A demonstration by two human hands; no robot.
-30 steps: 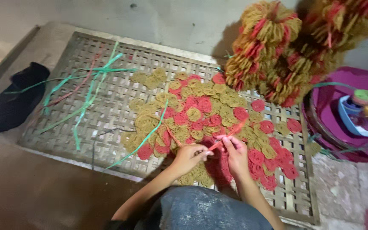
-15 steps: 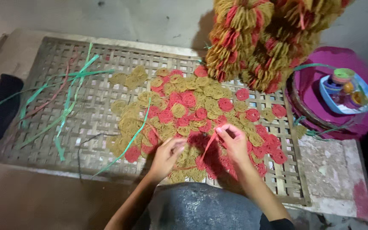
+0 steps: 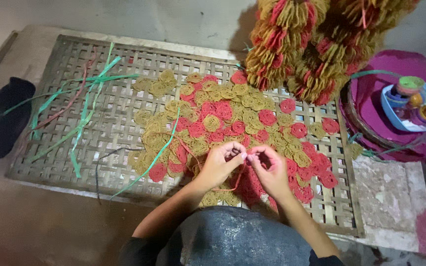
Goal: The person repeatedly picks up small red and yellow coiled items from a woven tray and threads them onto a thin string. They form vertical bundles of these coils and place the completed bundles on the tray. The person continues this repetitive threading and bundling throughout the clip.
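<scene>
A spread of round red and yellow noodle-like discs (image 3: 232,118) lies on a woven bamboo tray (image 3: 99,133). My left hand (image 3: 220,162) and my right hand (image 3: 269,170) meet fingertip to fingertip over the near part of the spread. Both pinch a thin red strand (image 3: 223,189) that loops down below my left hand. My grey-clad knee (image 3: 232,241) sits under my forearms at the bottom.
Green and red plastic strips (image 3: 82,106) lie across the tray's left half. Tied bundles of discs (image 3: 311,44) hang at top right. A purple tub (image 3: 385,83) with a small blue tray of cups stands right. A black cloth (image 3: 1,123) lies far left.
The view has shifted. My hands have drawn closer together, and the red strand that was stretched between them now hangs as a loop beneath the left hand.
</scene>
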